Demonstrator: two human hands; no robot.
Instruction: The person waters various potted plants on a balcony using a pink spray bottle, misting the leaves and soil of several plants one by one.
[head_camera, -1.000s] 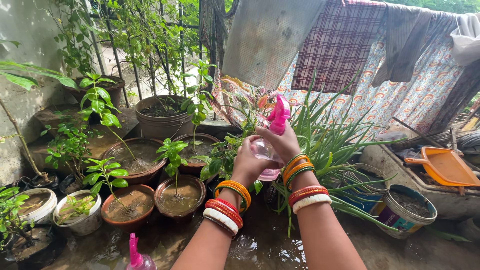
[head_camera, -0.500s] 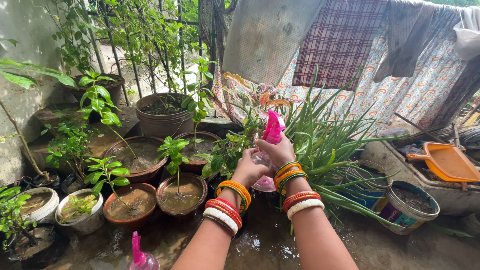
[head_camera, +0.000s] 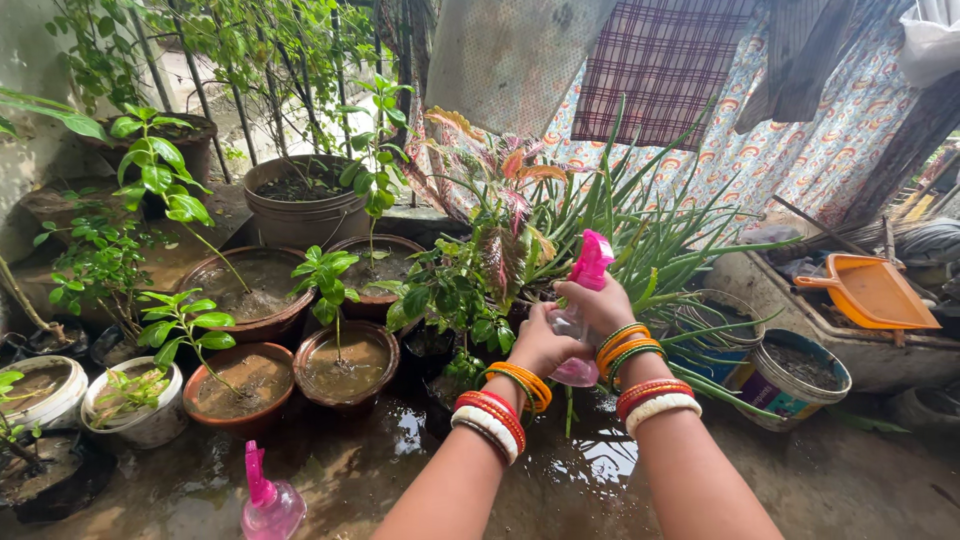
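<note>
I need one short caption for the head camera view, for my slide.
Both hands, left hand and right hand, grip a pink spray bottle above wet ground, among potted plants.

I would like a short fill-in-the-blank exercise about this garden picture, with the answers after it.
1. Both hands hold a spray bottle with a ____ nozzle.
2. A second spray bottle stands on the wet ____.
3. The dustpan at the right is ____.
4. Each wrist wears several ____.

Answers: pink; ground; orange; bangles
</note>
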